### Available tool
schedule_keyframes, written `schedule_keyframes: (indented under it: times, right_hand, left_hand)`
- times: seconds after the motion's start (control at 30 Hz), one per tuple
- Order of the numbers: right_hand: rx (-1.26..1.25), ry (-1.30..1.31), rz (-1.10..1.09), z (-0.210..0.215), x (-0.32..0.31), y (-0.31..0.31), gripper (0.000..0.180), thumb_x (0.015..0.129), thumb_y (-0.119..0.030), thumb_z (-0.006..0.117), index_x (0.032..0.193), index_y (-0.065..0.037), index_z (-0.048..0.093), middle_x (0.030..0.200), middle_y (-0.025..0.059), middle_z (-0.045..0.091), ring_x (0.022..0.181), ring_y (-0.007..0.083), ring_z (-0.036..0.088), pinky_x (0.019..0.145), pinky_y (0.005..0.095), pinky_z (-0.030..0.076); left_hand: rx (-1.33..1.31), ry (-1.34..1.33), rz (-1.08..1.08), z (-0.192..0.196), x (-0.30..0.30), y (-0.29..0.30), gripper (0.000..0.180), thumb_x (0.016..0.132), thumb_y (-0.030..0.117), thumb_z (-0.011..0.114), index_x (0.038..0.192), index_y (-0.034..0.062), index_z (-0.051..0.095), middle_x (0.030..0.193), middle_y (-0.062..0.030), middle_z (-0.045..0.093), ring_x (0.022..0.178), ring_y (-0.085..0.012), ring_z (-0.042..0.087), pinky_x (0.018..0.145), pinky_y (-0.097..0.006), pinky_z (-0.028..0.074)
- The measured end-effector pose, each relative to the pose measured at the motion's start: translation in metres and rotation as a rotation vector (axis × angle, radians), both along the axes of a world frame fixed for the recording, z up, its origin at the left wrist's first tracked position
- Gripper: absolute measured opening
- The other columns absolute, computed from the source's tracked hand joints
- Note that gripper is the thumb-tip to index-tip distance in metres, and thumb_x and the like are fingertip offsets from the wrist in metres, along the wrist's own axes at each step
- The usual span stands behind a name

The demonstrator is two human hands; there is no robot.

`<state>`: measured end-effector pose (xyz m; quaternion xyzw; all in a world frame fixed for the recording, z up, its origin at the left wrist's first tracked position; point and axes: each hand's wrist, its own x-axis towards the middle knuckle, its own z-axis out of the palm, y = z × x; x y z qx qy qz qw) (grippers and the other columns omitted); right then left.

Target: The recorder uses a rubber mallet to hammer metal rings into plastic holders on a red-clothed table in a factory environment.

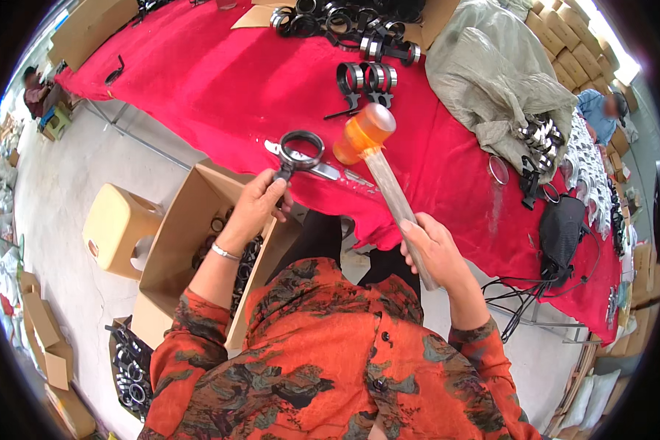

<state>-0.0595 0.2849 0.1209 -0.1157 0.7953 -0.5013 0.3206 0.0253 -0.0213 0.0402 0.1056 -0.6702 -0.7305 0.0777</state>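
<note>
My left hand (262, 204) is closed on the short handle of a black ring-shaped part (301, 149), whose ring stands above the near edge of the red cloth. In my right hand (435, 249) is a mallet (393, 189), gripped low on its pale handle. The mallet's orange head with a whitish face is raised to the right of the ring, apart from it. A flat metal strip (324, 170) lies on the cloth just behind the ring. Two similar ring parts with silvery bands (363, 76) stand farther back.
A box edge (198, 220) rises beside my left arm, with black parts inside. Behind it stands a beige stool (117, 231). More rings (337, 20) are heaped at the back of the red-covered table (220, 81). A grey sack (491, 73), black pouch (562, 235) and cables lie right. Two people sit farther off.
</note>
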Motion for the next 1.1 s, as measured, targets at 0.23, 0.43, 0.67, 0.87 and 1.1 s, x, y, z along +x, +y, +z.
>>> schedule_keyframes:
  times: [0.23, 0.43, 0.67, 0.87, 1.1]
  right_hand:
    - [0.012, 0.116, 0.023, 0.000, 0.006, -0.019, 0.032, 0.094, -0.032, 0.055, 0.101, 0.000, 0.054, 0.068, 0.0012, 0.054, 0.051, 0.0072, 0.050, 0.046, 0.0233, 0.042]
    - [-0.306, 0.654, -0.043, 0.025, 0.020, -0.016, 0.034, 0.095, -0.020, 0.053, 0.120, 0.002, 0.049, 0.071, 0.0065, 0.058, 0.055, 0.0103, 0.054, 0.049, 0.0258, 0.044]
    - [0.058, 0.603, 0.144, -0.014, 0.025, -0.005, 0.036, 0.090, -0.022, 0.062, 0.115, 0.003, 0.052, 0.071, 0.0183, 0.060, 0.066, 0.0305, 0.064, 0.060, 0.0348, 0.049]
    - [-0.168, 0.667, 0.161, 0.048, 0.028, -0.042, 0.036, 0.090, -0.021, 0.062, 0.113, 0.004, 0.052, 0.088, 0.0224, 0.062, 0.072, 0.0330, 0.065, 0.063, 0.0362, 0.049]
    - [0.170, 0.530, 0.337, 0.023, -0.002, -0.091, 0.037, 0.092, -0.032, 0.058, 0.101, 0.003, 0.051, 0.077, 0.0252, 0.061, 0.075, 0.0426, 0.062, 0.063, 0.0454, 0.047]
  left_hand:
    - [-0.064, 0.072, 0.113, -0.044, -0.008, 0.013, 0.025, 0.100, 0.029, 0.044, 0.089, 0.0078, 0.050, 0.073, -0.0015, 0.055, 0.064, -0.0076, 0.054, 0.051, -0.020, 0.044]
    - [-0.184, 0.092, 0.142, -0.042, -0.013, 0.015, 0.030, 0.101, 0.032, 0.043, 0.087, 0.0067, 0.050, 0.071, -0.0007, 0.054, 0.063, -0.0083, 0.053, 0.051, -0.021, 0.043]
    - [-0.193, 0.074, 0.142, -0.041, -0.017, 0.014, 0.031, 0.101, 0.034, 0.042, 0.086, 0.0076, 0.050, 0.069, -0.0003, 0.054, 0.057, -0.0070, 0.050, 0.048, -0.020, 0.040]
    - [-0.160, 0.082, 0.187, -0.041, -0.016, 0.020, 0.031, 0.100, 0.035, 0.043, 0.086, 0.0081, 0.050, 0.069, 0.0003, 0.054, 0.056, -0.0059, 0.049, 0.048, -0.020, 0.040]
    - [-0.167, 0.068, 0.181, -0.034, -0.023, 0.027, 0.034, 0.098, 0.035, 0.049, 0.082, 0.0045, 0.051, 0.065, -0.0021, 0.054, 0.059, -0.0111, 0.052, 0.054, -0.027, 0.042]
